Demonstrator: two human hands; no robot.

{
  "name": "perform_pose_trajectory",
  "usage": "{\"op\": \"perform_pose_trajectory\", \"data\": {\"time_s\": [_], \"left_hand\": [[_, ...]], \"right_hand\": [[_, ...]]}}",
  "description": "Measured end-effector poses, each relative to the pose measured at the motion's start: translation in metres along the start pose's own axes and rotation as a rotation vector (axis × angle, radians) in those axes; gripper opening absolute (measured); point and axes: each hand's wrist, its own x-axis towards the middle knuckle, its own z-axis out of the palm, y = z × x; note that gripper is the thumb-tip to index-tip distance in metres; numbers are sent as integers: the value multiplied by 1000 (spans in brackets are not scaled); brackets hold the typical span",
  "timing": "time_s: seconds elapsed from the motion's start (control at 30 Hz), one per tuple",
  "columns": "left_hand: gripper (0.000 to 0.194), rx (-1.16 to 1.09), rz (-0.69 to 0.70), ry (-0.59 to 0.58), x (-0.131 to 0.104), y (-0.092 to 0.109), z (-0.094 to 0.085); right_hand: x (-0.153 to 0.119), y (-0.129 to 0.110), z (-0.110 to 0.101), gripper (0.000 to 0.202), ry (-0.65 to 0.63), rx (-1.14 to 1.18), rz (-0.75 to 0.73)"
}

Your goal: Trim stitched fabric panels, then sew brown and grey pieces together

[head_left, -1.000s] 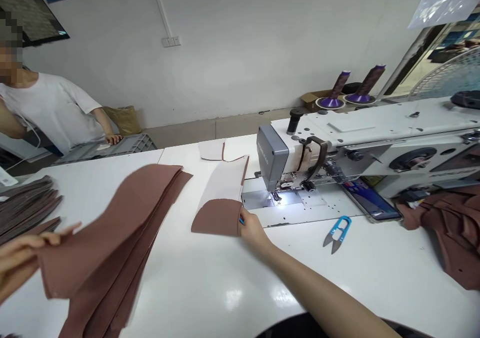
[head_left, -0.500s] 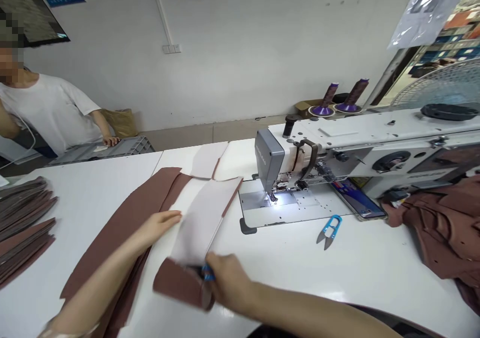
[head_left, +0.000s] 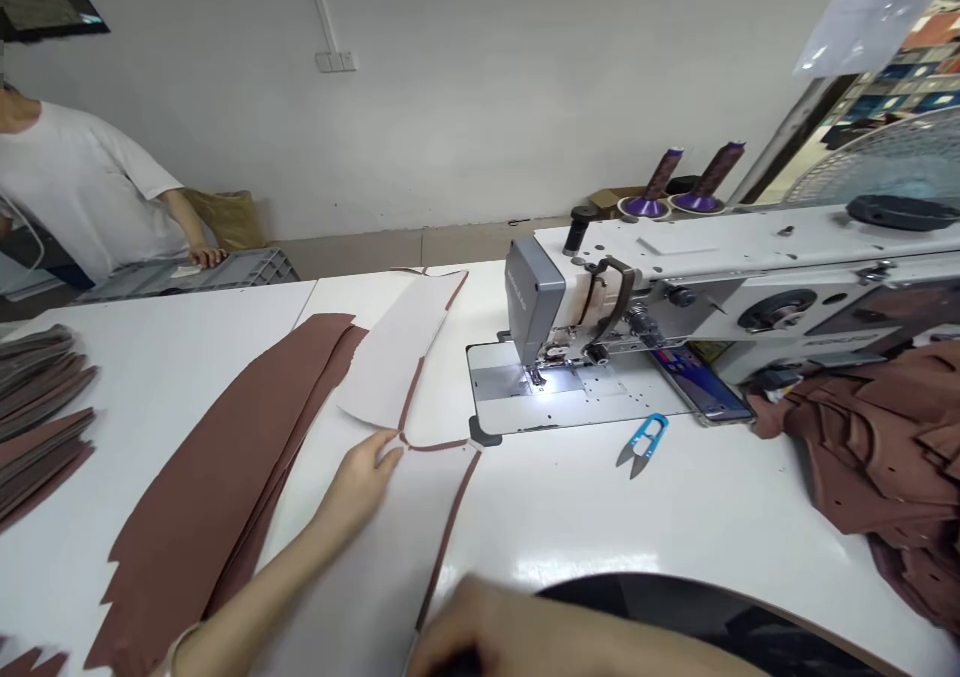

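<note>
A strip of brown panels [head_left: 401, 327] lies pale side up on the table, with brown edges showing along its right side and where two pieces meet. My left hand [head_left: 364, 482] pinches the strip at that junction. Near the bottom edge my right hand [head_left: 469, 627] is blurred and curled beside the lower pale panel [head_left: 405, 527]; what its fingers hold is hidden. Left of the strip lies a stack of long brown panels [head_left: 232, 447], brown side up. Blue-handled thread snips [head_left: 643, 444] rest on the table to the right, apart from both hands.
A lit sewing machine [head_left: 536, 302] stands at right, with a phone [head_left: 705, 387] under its arm. Brown pieces [head_left: 885, 447] are heaped at far right. More stacked pieces [head_left: 45, 417] lie at far left. A person in a white shirt [head_left: 90, 182] is behind a grey crate [head_left: 255, 267].
The pale strip has been drawn toward me, and its curled brown lower end has left view. My left hand has moved right onto the junction; my right hand has moved down toward the bottom edge.
</note>
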Motion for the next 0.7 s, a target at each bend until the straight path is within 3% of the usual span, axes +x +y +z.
{"op": "perform_pose_trajectory", "data": {"time_s": [0.1,0.17,0.27,0.4,0.57,0.7], "left_hand": [[28,110,146,2,-42,-12,-1],[24,140,230,13,-65,-14,3],[20,132,317,101,-86,-11,9],[17,94,340,125,-93,-9,13],[17,49,139,177,-95,-12,12],[42,26,84,156,-92,-16,14]], "right_hand": [[-8,-7,-41,49,329,-91,146],[0,3,-61,53,430,-203,325],[15,22,-78,54,304,-115,517],[25,29,-83,59,150,85,537],[23,28,-82,61,114,269,444],[20,29,-83,59,96,296,466]]}}
